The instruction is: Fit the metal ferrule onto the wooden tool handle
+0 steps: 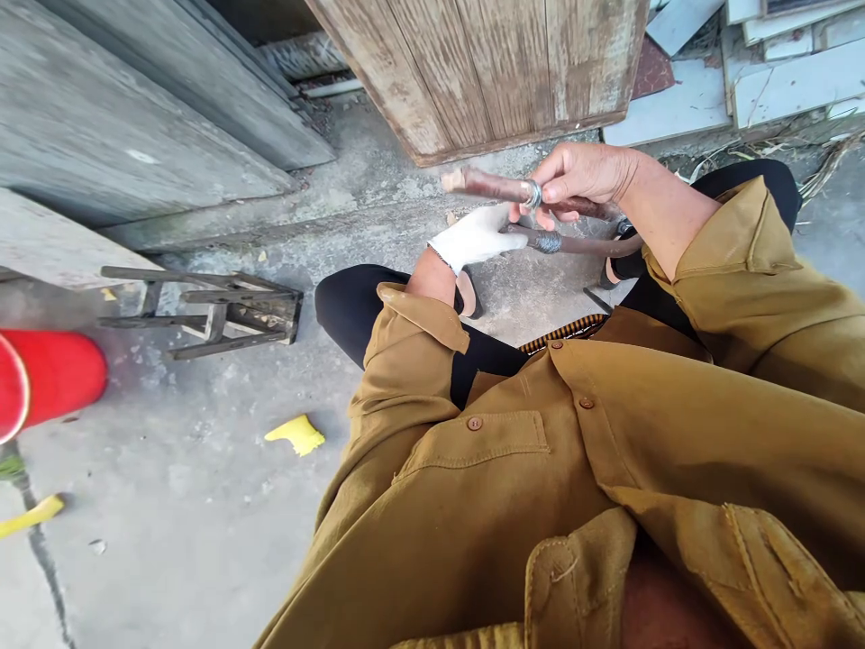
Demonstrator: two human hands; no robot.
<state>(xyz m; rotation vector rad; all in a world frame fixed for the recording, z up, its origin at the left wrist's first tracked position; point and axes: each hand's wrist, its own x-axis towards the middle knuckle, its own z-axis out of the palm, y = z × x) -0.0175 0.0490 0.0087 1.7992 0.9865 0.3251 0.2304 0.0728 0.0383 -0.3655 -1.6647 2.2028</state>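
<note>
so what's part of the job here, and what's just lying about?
In the job:
upper stick, wire wound around it, in right hand
lower stick, also wire-wound, at gloved left hand

Apparently just lying about:
red bucket
wooden stool
yellow scraps
white panels

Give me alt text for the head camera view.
A bare right hand and white-gloved left hand hold brown sticks bound with wire; on the concrete floor at picture left are a wooden stool and red bucket.
</note>
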